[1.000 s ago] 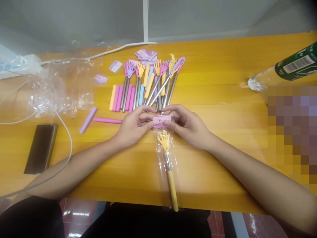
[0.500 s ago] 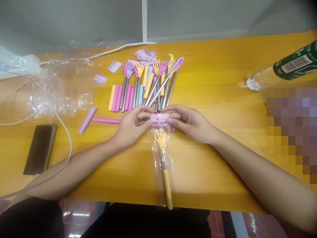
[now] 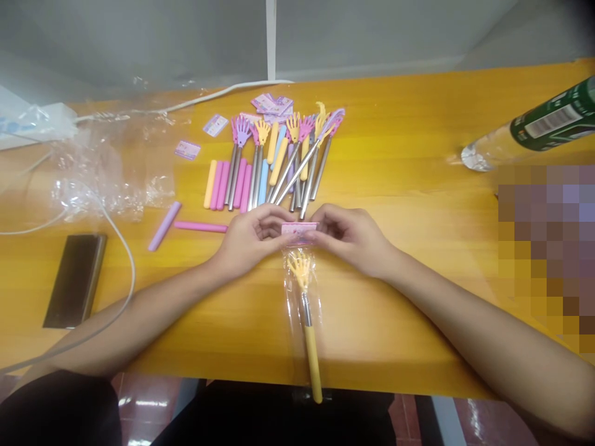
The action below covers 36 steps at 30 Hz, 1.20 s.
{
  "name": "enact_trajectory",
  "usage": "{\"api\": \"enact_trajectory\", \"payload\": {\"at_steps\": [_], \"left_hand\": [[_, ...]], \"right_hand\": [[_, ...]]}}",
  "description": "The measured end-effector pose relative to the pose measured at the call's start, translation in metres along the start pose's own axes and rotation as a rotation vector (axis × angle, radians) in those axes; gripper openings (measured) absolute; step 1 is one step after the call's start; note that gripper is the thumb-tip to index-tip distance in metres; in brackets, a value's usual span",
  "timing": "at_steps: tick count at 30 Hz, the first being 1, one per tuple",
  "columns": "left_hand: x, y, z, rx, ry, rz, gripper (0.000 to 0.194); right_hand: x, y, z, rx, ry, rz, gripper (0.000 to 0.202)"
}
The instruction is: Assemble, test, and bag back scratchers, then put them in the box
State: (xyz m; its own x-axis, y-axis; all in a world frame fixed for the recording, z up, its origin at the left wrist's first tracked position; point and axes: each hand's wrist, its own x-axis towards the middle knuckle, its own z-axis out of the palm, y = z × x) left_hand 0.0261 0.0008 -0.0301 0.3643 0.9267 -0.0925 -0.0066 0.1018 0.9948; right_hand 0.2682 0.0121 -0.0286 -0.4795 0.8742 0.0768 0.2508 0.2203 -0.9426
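My left hand (image 3: 251,238) and my right hand (image 3: 351,238) pinch the two sides of a small pink printed card (image 3: 299,232) between thumbs and fingers. Below the card hangs a clear plastic bag (image 3: 289,297). Inside it lies a yellow hand-shaped scratcher (image 3: 311,347) with a metal neck, its handle end reaching the table's front edge. Just beyond my hands are several metal-rod scratchers (image 3: 231,176) with pink, purple and yellow heads. Among and beside them lie loose pink tubes (image 3: 219,186), along with yellow and blue ones.
More printed cards (image 3: 274,105) lie behind the scratchers. Clear plastic bags (image 3: 116,167), a white cable (image 3: 132,266) and a dark phone-like slab (image 3: 74,280) are on the left. A green-labelled bottle (image 3: 553,118) lies at the right, near a pixelated area.
Both hands have moved slightly toward me with the card, and the bagged yellow scratcher has shifted down with them. The card now looks more tilted, with my thumbs farther over it.
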Motion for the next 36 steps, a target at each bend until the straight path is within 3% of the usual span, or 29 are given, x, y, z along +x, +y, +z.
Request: {"api": "enact_trajectory", "payload": {"at_steps": [6,18,22,25,27,29,33,36], "left_hand": [[0.0,0.003,-0.002,0.091,0.023,0.004,0.019],[0.0,-0.004,-0.004,0.132,0.076,0.034,0.017],[-0.001,0.002,-0.005,0.018,-0.047,0.037,0.027],[-0.004,0.009,-0.005,0.189,-0.236,0.02,0.03],[-0.005,0.011,-0.005,0.335,-0.27,0.023,0.028],[-0.006,0.012,-0.005,0.319,-0.231,0.021,0.021],[-0.005,0.008,-0.007,0.181,-0.17,-0.014,0.017],[-0.005,0.006,-0.008,0.169,-0.138,-0.01,0.015]], "right_hand": [[0.0,0.0,0.006,-0.135,-0.012,-0.064,0.039],[0.0,-0.003,-0.001,-0.026,-0.019,-0.027,0.043],[-0.001,-0.001,0.002,0.098,0.098,0.07,0.043],[0.0,0.0,0.002,0.234,0.25,0.133,0.045],[0.001,-0.001,0.002,0.308,0.279,0.157,0.046],[0.0,-0.004,0.0,0.354,0.194,0.195,0.048],[-0.007,-0.012,0.003,0.265,-0.122,0.25,0.044],[-0.012,-0.011,0.01,0.2,-0.113,0.287,0.034]]}}
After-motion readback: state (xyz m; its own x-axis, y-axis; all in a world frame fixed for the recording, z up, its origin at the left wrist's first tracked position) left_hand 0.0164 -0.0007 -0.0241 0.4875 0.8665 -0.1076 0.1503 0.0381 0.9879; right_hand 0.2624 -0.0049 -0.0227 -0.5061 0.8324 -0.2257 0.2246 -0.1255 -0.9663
